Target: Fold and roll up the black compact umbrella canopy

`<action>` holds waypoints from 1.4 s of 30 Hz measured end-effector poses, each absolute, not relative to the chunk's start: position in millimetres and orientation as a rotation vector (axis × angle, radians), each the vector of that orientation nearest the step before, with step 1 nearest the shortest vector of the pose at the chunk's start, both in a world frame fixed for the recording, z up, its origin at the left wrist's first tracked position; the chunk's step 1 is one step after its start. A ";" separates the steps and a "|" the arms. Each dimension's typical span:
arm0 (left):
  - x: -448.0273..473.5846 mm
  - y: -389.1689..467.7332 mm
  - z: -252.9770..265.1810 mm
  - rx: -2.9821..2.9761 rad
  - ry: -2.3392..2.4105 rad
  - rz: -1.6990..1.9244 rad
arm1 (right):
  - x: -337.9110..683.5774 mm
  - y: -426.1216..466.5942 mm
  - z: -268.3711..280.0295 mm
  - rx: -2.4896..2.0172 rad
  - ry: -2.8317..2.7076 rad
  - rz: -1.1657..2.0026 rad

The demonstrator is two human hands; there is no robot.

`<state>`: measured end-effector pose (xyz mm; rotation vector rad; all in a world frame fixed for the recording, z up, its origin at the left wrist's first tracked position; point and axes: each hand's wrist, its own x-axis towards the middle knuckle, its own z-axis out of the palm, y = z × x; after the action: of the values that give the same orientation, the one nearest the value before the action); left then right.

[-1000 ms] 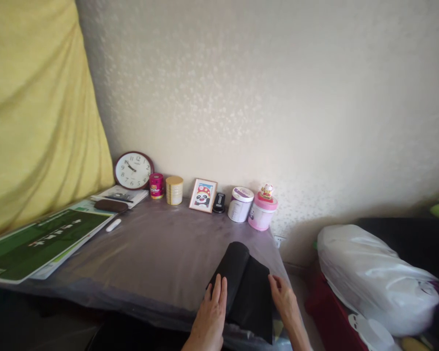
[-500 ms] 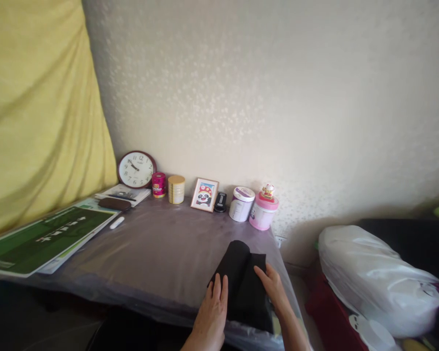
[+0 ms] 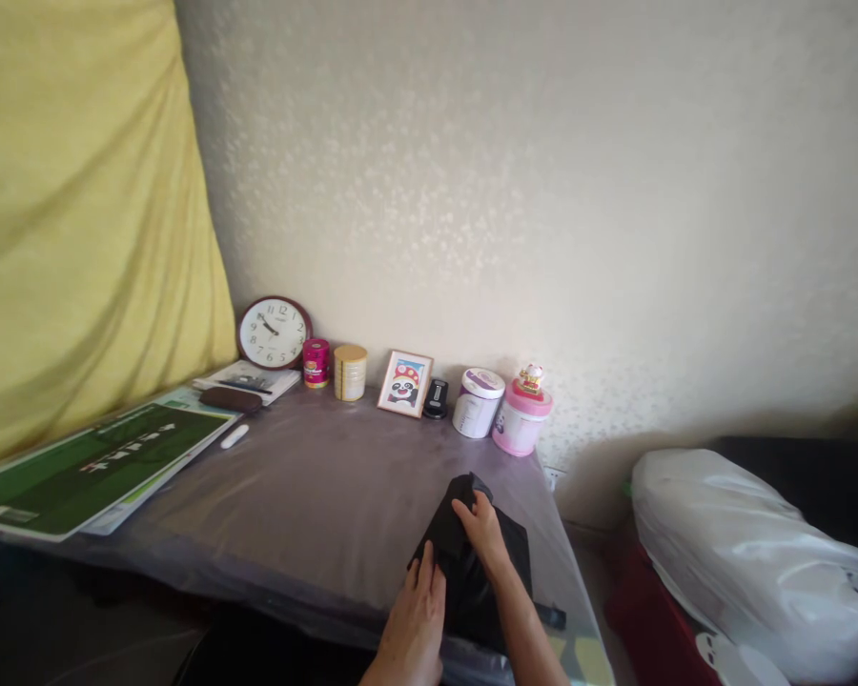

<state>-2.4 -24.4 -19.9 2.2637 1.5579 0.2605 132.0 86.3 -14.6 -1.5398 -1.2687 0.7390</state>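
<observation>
A folded piece of black fabric (image 3: 461, 581) lies at the right front corner of the table, its left side rolled or doubled over. My left hand (image 3: 416, 610) rests along its left edge with the fingers stretched out. At the upper end of the fold, my right hand (image 3: 480, 526) grips the fabric, thumb on the near face and fingers curled over the far side. A short dark strap-like end (image 3: 550, 616) sticks out beyond my right forearm. The underside of the fabric is hidden.
Along the wall stand a clock (image 3: 275, 332), a pink tin (image 3: 316, 364), a yellow-lidded canister (image 3: 350, 373), a panda picture (image 3: 405, 383), a black stapler-like object (image 3: 436, 398) and two tubs (image 3: 479, 405). A green board (image 3: 100, 467) lies left; a white bag (image 3: 750, 553) sits right.
My right hand has moved left and away from me, from the fabric's right flap to the top of the fold, which now looks crumpled. The dark strap end has come into view.
</observation>
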 end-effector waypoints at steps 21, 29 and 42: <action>-33.2 -33.6 -35.4 2.475 1.646 0.517 | 111.8 64.6 12.1 -1.549 -1.811 0.764; -16.2 -24.5 -19.7 2.642 1.530 0.887 | 115.6 65.4 11.6 -1.480 -1.957 0.763; -9.8 -17.3 -22.1 2.341 1.527 0.428 | 128.8 40.0 4.3 -1.167 -2.089 0.337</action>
<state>-9.8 -17.3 -22.1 2.3413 1.5272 0.4285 128.8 40.0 4.3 -1.1671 -2.0885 0.3371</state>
